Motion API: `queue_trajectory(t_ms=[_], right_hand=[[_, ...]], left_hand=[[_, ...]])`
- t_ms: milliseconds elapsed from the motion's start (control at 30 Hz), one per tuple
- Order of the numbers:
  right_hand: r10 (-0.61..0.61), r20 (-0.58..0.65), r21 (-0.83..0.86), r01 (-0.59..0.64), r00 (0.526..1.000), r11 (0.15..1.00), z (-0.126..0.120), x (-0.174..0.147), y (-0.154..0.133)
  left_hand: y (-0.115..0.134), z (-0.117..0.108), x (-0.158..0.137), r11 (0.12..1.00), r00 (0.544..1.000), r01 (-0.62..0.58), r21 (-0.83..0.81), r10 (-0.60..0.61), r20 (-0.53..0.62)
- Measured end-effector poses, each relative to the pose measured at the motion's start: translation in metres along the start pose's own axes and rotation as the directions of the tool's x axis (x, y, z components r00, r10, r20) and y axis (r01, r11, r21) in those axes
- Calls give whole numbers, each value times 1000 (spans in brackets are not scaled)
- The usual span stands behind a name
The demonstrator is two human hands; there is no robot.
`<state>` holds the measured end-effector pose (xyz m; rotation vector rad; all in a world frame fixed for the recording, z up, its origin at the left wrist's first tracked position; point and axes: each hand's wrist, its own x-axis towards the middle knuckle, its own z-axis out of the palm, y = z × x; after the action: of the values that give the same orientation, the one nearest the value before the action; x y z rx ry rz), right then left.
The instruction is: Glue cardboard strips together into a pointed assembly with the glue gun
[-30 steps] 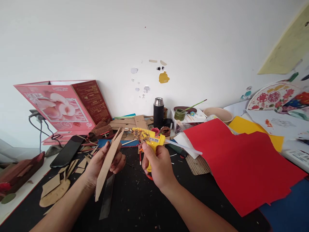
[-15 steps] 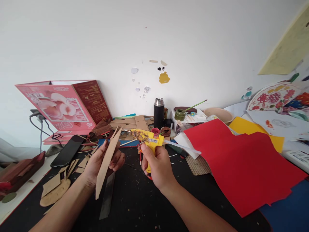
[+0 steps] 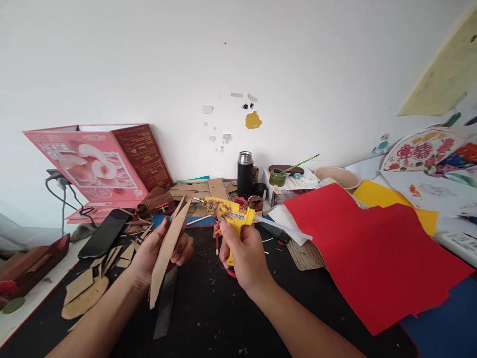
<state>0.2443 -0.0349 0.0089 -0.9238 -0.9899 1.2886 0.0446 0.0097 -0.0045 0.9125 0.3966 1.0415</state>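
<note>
Left of and nearer than the black flask (image 3: 245, 180), the left grip (image 3: 149, 248) clasps a cardboard piece (image 3: 168, 251), while directly before the flask the right grip (image 3: 244, 252) holds a yellow glue gun (image 3: 234, 215).

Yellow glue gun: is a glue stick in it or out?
In: a translucent stick runs into the back of the yellow glue gun, which the right hand grips. How much lies inside, I cannot tell.
</note>
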Motion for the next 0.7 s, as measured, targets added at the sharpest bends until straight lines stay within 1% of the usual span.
queue_trajectory(t_ms=[300,433,533,700], right_hand=[[29,20,19,-29,999,999,0,0,4],[45,35,14,-46,998,999,1,0,6],[34,21,14,-35,999,999,0,0,5],[0,-9,24,0,1000,1000,-1,1,3]], left_hand=[[3,4,1,1000,1000,8,-2,-8,-17],[4,6,2,1000,999,-17,-12,16,-40],[5,7,2,1000,998,-25,-8,24,-50],[4,5,2,1000,999,7,2,-7,-40]])
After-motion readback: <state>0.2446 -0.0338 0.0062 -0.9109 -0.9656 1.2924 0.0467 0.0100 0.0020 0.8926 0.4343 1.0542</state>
